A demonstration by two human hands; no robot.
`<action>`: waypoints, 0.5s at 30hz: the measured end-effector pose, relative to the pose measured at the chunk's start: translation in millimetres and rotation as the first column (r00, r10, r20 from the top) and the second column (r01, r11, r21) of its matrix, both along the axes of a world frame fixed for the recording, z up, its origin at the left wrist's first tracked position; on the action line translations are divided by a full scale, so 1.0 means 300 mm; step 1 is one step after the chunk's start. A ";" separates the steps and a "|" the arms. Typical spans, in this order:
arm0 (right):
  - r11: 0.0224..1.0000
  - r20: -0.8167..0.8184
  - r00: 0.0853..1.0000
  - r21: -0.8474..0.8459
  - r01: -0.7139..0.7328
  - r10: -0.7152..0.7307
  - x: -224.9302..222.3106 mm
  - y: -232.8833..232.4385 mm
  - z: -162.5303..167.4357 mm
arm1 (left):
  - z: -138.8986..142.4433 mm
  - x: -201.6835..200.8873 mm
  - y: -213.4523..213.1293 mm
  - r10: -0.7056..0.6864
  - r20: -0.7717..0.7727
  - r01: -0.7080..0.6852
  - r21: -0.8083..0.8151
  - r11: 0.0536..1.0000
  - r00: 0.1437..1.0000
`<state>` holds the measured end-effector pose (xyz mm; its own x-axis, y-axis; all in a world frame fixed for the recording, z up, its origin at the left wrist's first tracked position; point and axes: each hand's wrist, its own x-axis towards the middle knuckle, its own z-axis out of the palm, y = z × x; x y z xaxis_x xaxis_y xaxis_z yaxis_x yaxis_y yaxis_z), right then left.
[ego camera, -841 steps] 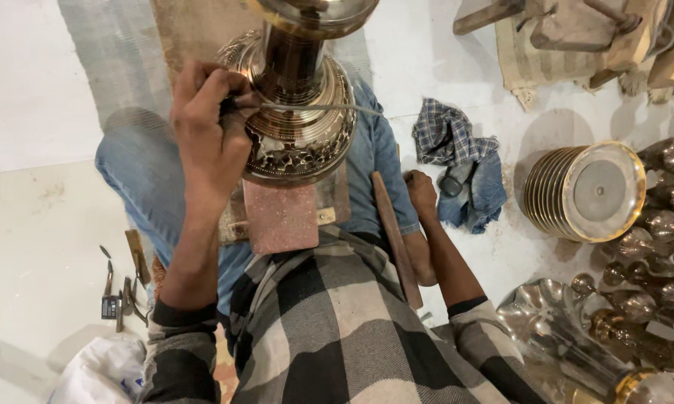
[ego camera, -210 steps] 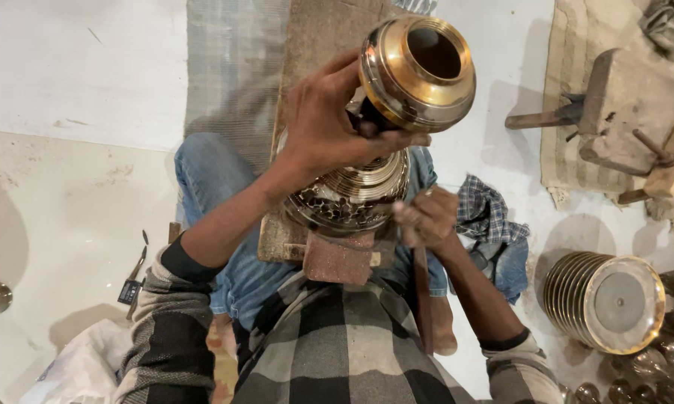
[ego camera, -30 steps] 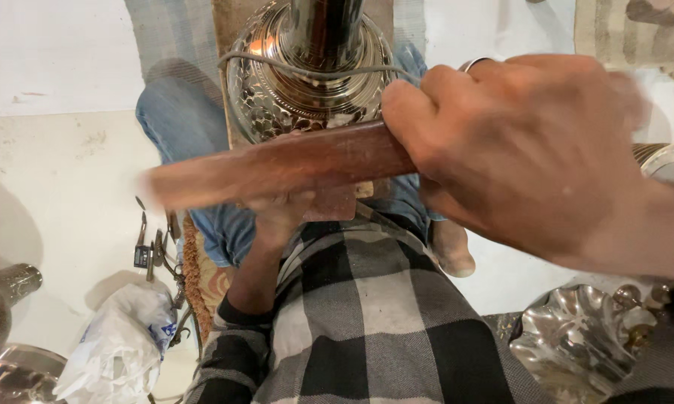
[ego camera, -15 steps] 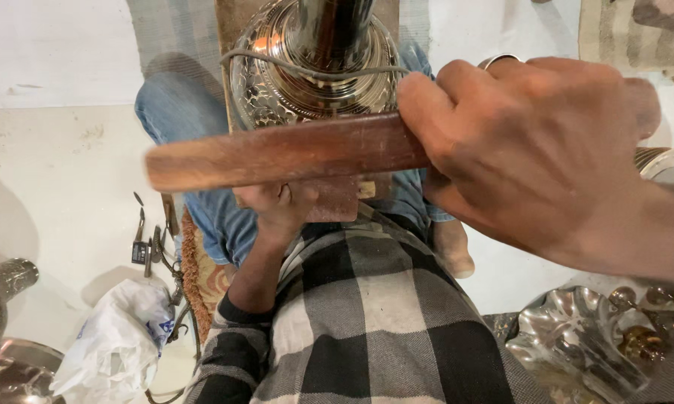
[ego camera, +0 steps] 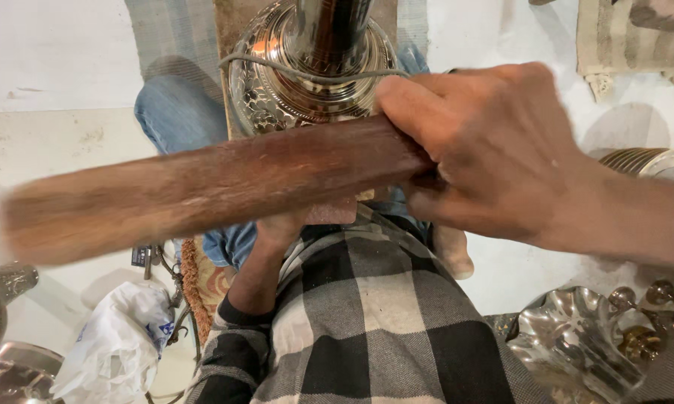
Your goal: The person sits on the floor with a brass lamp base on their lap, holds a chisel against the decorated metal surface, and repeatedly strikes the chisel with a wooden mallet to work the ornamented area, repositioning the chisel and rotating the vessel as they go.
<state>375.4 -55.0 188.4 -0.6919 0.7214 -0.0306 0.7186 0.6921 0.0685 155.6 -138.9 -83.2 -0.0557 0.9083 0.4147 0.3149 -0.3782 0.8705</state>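
Note:
An ornate silver metal vessel (ego camera: 314, 75) stands upright on my lap, with a grey wire (ego camera: 307, 75) looped around its body. My right hand (ego camera: 494, 150) is shut on a long brown wooden stick (ego camera: 202, 187). It holds the stick crosswise close to the camera, and the left end is blurred. My left hand (ego camera: 277, 228) reaches up from below and grips the vessel's base at a pinkish block (ego camera: 333, 213). The stick covers most of its fingers.
A crumpled white plastic bag (ego camera: 120, 344) and small hand tools (ego camera: 153, 258) lie at the lower left. A scalloped metal dish (ego camera: 576, 337) with small metal parts sits at the lower right. Stacked metal discs (ego camera: 651, 161) are at the right and striped cloth (ego camera: 636, 37) at the top right.
My right hand has swung the stick further left and nearer the camera, so it now spans most of the view. The left hand stays at the vessel's base.

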 end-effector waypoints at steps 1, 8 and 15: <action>0.999 -0.046 0.999 -0.053 0.005 -0.007 0.000 -0.004 -0.007 | -0.006 -0.004 -0.006 -0.018 -0.027 0.016 -0.056 0.998 0.999; 0.991 -0.145 0.989 -0.129 0.015 -0.034 -0.072 0.009 0.035 | -0.018 -0.018 -0.021 0.073 -0.123 -0.071 0.020 0.997 0.990; 0.995 -0.079 0.996 -0.099 0.023 -0.031 -0.082 0.011 0.043 | -0.021 -0.012 -0.002 0.373 -0.566 -0.203 0.342 0.918 0.735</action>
<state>350.9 -51.8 201.3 -0.6752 0.7361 -0.0471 0.7375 0.6729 -0.0567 152.0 -139.6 -89.5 0.0427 0.7559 0.6532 0.8712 -0.3482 0.3461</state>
